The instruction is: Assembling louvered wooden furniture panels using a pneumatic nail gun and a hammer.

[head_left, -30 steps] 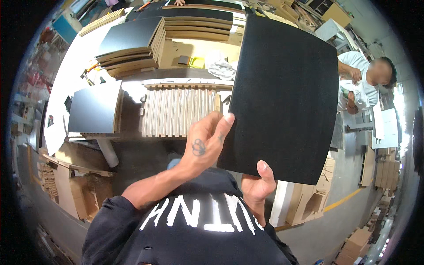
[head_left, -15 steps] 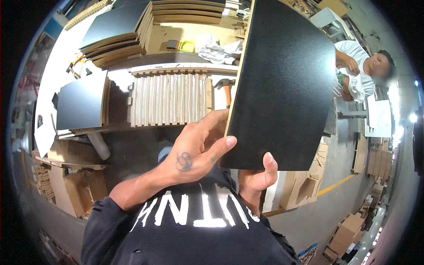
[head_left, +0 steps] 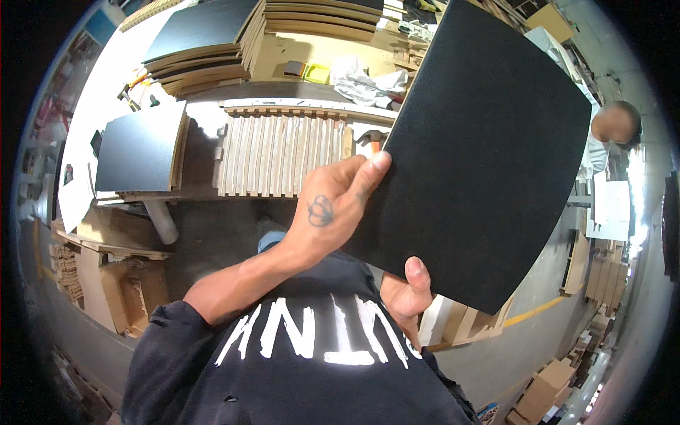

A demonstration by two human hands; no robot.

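A large flat black panel (head_left: 485, 149) with a pale edge is held up in front of me, tilted to the right. My left hand (head_left: 338, 195) grips its left edge, thumb on the black face and the other fingers hidden behind. At the lower edge my right hand (head_left: 409, 289) holds the panel, its thumb showing on the front and the fingers out of sight beneath. Just left of the panel, a hammer (head_left: 374, 139) with a dark head and orange handle lies partly covered by it. A row of slatted pale strips (head_left: 283, 154) sits on the bench beyond my left hand.
Stacks of black-topped boards (head_left: 202, 32) stand at the far left, and a smaller black-faced stack (head_left: 139, 150) is nearer. A white cloth (head_left: 358, 79) lies on the bench. Another person (head_left: 597, 149) is at the right. Cardboard boxes (head_left: 544, 389) stand on the floor, lower right.
The panel has tilted clockwise, its lower right corner swinging down. My left hand has moved up along its edge, thumb now on the face. The other person is now more hidden by the panel.
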